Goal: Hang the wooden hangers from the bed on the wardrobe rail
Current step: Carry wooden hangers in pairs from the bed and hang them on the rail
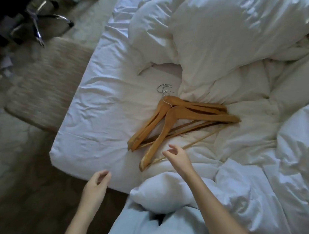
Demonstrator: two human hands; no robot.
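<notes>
Head view, left to right. Far beyond and left of the left hand (96, 183): chrome chair base (42, 24), blurred, on pale patterned carpet (35, 96). Carpet runs open down the whole left side, under and beyond that hand. Left hand hangs over the near edge of the bed (67, 155), fingers loosely curled, thumb near fingertips, holding nothing. Bed corner sits left of and beyond it; the edge is rounded and soft, and runs diagonally away. White sheet (104, 108) is flat with fine creases and forms a bare strip between the left hand and the wooden hangers (176, 119), so there is room to move. Hangers lie in a loose stack on the sheet, just beyond the right hand (178, 156) and to the right of and beyond the left one. They are smooth honey-coloured wood with broad curved shoulders and thin straight bottom rods, arms fanned out of line. Metal hooks (165, 90) bunch at the far end, pointing away. Right hand hovers over the nearest hanger's bottom rod, fingers relaxed and half spread, thumb apart, gripping nothing; contact with the rod, cannot tell. Right of and beyond that hand: puffy white duvet (235, 44), heaped in big soft folds, crowding the hangers' right tips. Another duvet fold (161, 192) bulges between the two forearms on the near side.
</notes>
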